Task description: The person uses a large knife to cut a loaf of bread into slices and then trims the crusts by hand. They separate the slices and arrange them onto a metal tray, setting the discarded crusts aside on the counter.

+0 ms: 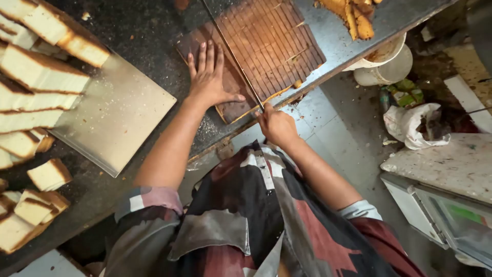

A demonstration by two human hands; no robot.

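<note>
Flat brown-crusted slab of cake (pixel 266 46), scored into narrow strips, lying at the near edge of a dark speckled counter (pixel 148 31). Left hand (pixel 209 77) spread flat, fingers loose, pressing the uncut part. Right hand (pixel 277 124) clenched around the handle of a long thin knife (pixel 230 48) laid across the slab. Bare steel tray (pixel 118 115) to the left, pale cake slices (pixel 41 72) stacked beyond. Off the counter edge, white buckets (pixel 384 64), crumpled white bag (pixel 410 125), grimy tiled floor (pixel 348 123)

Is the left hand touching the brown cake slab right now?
Touching. The head view shows the left hand pressed flat, fingers spread, on the uncut part of the brown cake slab.
</note>
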